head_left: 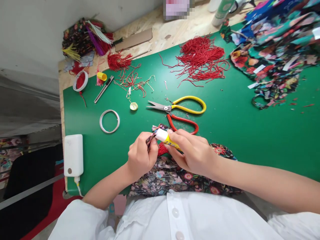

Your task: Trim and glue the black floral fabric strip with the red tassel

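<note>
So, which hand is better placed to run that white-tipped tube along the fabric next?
Probably the right hand: it holds the white-tipped tube at the floral fabric, which the left hand pinches.

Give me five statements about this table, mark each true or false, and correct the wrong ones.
1. The right hand holds a glue stick. True.
2. The scissors lie with their handles spread. True.
3. The left hand holds the scissors. False: the left hand pinches patterned fabric.
4. The utility knife lies right of the scissors. False: the utility knife lies to their left.
5. A cable is plugged into the white power bank. True.
</note>
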Available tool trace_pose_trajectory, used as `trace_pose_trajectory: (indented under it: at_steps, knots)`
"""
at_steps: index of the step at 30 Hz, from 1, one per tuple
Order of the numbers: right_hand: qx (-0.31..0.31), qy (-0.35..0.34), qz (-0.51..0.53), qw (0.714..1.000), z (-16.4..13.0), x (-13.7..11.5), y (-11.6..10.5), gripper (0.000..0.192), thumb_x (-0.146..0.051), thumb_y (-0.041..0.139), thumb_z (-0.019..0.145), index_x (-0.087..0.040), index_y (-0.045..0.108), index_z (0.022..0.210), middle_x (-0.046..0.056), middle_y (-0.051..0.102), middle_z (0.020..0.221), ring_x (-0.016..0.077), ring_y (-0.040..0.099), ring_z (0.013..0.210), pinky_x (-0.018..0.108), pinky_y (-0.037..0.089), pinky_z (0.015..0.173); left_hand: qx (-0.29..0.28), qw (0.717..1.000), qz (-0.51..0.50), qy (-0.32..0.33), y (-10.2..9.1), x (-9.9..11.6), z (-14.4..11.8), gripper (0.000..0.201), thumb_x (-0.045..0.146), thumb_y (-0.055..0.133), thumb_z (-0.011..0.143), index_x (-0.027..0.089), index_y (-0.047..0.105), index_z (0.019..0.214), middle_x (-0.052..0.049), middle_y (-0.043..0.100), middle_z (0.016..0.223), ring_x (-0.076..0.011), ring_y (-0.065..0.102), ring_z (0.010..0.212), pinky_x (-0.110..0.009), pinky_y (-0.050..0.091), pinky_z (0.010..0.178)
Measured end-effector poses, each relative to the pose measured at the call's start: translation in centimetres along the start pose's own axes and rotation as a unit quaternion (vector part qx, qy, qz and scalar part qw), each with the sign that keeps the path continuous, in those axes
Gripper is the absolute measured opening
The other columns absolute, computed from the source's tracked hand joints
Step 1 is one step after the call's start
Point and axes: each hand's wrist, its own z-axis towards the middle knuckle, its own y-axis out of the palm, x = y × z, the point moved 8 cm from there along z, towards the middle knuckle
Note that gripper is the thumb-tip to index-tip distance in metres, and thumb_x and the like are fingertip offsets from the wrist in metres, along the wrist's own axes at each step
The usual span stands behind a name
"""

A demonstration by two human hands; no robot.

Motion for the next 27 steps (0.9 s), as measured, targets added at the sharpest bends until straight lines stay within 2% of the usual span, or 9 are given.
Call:
trace_pose_trajectory:
  at_steps: [8,17,23,27]
  knots:
    - [-0.001,0.003,0.000,1.000,0.0,0.0,-0.1,0.019,-0.014,0.047,0.095,-0.013,0.048,0.114,0.006,0.067,0.079,0.0165,0.066,0.066,0.023,0.051,0.052,0.001,0.999,0.042,0.032,-0.1,0.6,0.2,0.014,0.010,0.054,0.090,0.018,0.058,0.101,-0.003,0.071,0.079,-0.0129,0.069,0.070,-0.018,0.048,0.068]
    - [-0.021,0.020,0.011,1.000,-0.1,0.3,0.2,0.018,-0.019,0.044,0.099,-0.015,0.046,0.116,0.005,0.065,0.078,0.0151,0.064,0.063,0.022,0.049,0.049,0.000,0.992,0.088,0.095,-0.1,1.3,0.9,0.007,0.011,0.049,0.093,0.014,0.055,0.096,-0.003,0.070,0.076,-0.0104,0.069,0.067,-0.018,0.046,0.061]
    - [0.000,0.023,0.025,0.999,0.1,0.3,0.1,0.016,-0.019,0.047,0.098,-0.014,0.048,0.113,0.005,0.065,0.077,0.0142,0.063,0.060,0.021,0.048,0.048,-0.012,0.990,0.090,0.110,-0.1,1.3,0.8,0.009,0.011,0.048,0.093,0.015,0.054,0.098,-0.002,0.069,0.077,-0.0110,0.069,0.070,-0.019,0.046,0.062]
    - [0.052,0.032,0.031,0.998,0.4,0.6,-1.0,0.020,-0.019,0.053,0.096,-0.017,0.049,0.115,0.005,0.069,0.081,0.0155,0.066,0.063,0.022,0.051,0.050,-0.021,0.989,0.089,0.112,0.1,1.4,0.8,0.008,0.011,0.047,0.094,0.015,0.053,0.096,-0.001,0.068,0.073,-0.0116,0.068,0.065,-0.020,0.044,0.057]
